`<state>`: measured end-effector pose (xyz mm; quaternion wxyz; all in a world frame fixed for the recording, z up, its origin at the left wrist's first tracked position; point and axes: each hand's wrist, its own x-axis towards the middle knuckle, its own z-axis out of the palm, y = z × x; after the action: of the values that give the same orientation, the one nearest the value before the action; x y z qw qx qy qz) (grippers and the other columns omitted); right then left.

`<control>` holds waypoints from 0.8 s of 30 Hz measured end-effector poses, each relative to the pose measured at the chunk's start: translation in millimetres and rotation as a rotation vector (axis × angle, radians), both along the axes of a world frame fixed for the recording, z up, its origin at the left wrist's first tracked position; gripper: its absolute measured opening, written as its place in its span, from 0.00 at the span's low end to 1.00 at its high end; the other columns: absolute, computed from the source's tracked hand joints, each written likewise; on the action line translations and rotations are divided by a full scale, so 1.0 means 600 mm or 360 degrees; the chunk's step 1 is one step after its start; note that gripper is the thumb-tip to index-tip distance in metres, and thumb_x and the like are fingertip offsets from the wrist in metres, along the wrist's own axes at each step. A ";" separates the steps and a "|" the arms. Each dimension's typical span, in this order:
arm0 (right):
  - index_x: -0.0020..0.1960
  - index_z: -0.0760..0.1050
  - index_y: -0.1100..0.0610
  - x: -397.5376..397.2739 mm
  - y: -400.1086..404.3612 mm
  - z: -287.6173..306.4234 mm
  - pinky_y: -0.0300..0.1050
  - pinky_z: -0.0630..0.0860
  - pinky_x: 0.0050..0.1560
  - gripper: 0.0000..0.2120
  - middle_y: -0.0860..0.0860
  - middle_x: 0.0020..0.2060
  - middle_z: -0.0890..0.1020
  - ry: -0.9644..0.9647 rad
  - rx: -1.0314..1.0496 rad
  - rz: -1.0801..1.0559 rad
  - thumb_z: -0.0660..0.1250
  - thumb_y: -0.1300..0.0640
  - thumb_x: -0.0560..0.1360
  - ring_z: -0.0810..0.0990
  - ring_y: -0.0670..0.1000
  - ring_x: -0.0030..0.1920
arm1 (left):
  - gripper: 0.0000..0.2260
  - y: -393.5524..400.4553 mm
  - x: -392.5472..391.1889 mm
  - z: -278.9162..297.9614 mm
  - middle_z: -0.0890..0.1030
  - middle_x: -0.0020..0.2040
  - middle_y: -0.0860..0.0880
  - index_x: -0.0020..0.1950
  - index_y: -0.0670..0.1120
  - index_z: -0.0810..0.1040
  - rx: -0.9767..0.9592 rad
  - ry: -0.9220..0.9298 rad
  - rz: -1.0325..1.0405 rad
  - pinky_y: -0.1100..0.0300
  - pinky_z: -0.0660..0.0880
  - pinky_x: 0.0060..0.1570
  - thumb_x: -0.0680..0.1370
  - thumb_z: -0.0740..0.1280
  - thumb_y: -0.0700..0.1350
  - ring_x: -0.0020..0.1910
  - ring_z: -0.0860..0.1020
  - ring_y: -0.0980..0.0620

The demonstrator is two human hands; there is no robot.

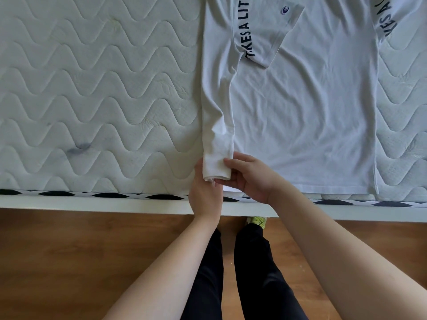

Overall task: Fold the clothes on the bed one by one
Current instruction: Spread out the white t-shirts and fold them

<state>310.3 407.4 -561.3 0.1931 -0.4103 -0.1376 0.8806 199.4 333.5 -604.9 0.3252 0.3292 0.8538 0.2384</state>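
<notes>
A white long-sleeved shirt (307, 107) with dark lettering lies flat on the quilted mattress (92, 93), its hem at the near edge. Its left sleeve (217, 125) runs down along the shirt's left side, and a shorter printed sleeve part (261, 31) lies folded across the chest. The cuff (216, 167) sits between both hands near the bed's edge. My left hand (204, 195) holds it from below and the left. My right hand (248, 179) grips it from the right, fingers curled over the cuff's end.
The white bed frame (115, 203) runs across the view below the mattress. Wooden floor (80, 262) lies in front of it. My legs in dark trousers (249, 273) and a yellow-green shoe (258, 221) stand close to the frame.
</notes>
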 end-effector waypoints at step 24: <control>0.37 0.77 0.51 0.059 -0.050 -0.084 0.39 0.73 0.30 0.18 0.47 0.26 0.82 -0.1715 0.0726 0.1084 0.62 0.39 0.77 0.79 0.45 0.23 | 0.31 -0.035 -0.064 -0.019 0.83 0.49 0.43 0.69 0.42 0.73 -0.0257 0.0632 -0.0981 0.54 0.75 0.33 0.66 0.75 0.34 0.38 0.81 0.41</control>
<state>345.9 377.6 -611.9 -0.1090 -0.6749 -0.5185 0.5136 161.2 312.5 -616.1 0.2347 0.5840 0.7771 -0.0074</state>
